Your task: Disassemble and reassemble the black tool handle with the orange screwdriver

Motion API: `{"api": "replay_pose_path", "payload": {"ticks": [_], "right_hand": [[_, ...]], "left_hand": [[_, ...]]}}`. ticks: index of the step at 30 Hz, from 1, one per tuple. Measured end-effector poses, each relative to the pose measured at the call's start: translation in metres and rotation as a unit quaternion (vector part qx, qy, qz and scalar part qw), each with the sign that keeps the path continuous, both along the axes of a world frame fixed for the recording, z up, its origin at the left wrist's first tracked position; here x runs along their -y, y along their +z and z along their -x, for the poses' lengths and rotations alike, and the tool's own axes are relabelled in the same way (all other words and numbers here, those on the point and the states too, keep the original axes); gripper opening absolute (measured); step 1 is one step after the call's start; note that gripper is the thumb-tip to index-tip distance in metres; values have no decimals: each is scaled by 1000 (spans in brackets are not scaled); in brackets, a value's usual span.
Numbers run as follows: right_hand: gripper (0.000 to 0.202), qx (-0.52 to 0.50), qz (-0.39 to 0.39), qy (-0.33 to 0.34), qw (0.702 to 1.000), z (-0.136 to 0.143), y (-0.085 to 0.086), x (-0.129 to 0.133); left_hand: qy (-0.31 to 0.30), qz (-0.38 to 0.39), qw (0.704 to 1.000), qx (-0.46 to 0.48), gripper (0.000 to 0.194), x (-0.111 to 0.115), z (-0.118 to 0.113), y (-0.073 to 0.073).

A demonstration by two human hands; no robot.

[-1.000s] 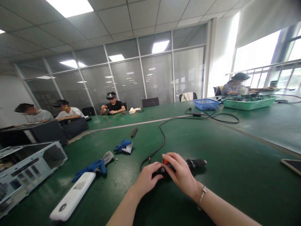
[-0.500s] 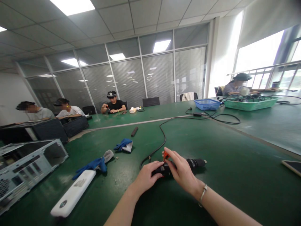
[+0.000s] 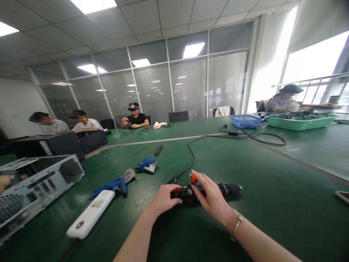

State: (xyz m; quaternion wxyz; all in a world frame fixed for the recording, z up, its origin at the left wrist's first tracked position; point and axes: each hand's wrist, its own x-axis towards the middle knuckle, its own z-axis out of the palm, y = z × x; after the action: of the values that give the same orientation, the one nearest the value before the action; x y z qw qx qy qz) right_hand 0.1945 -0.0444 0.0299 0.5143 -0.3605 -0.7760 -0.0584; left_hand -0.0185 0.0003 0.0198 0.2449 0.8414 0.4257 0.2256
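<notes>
A black corded electric screwdriver (image 3: 187,193) lies across the green table in front of me, its tip pointing right. My left hand (image 3: 163,200) is closed around its rear end, thumb on the near side and fingers over the far side. Between the thumb and fingertips of my right hand (image 3: 209,198) is a small orange-red piece (image 3: 193,178), whose exact kind I cannot make out. That hand, with a bracelet at the wrist, rests over the middle of the screwdriver and hides part of its body. The black cord (image 3: 193,156) runs away behind the tool.
Left of my hands lie a white power bank-like box (image 3: 91,214) and blue gloves (image 3: 116,185), (image 3: 147,165). A metal computer case (image 3: 51,185) stands farther left, with another person's hand (image 3: 3,183) at it. A blue basket (image 3: 247,122) and green tray (image 3: 301,123) sit back right.
My left hand has slid left toward the rear end of the screwdriver, uncovering more of its body. My right hand stays on the orange-red piece. Another person's hand has appeared at the left edge.
</notes>
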Motion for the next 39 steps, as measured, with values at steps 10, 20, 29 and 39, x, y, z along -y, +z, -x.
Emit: {"api": "replay_pose_path", "payload": {"ticks": [10,20,29,39], "right_hand": [[50,-20,43,34,998,2,-6,-4],[50,-58,-61,20,996,-2,-4,-2],[50,-95,-15,78,992,32,-9,0],[47,32,71,31,997,53,8,-9]], "left_hand": [[-3,-34,999,-28,38,3,-2,3],[19,-16,999,23,24,-1,3,2],[0,8,999,47,18,-10,9,-8],[18,-30,997,63,15,-8,5,-10]]}}
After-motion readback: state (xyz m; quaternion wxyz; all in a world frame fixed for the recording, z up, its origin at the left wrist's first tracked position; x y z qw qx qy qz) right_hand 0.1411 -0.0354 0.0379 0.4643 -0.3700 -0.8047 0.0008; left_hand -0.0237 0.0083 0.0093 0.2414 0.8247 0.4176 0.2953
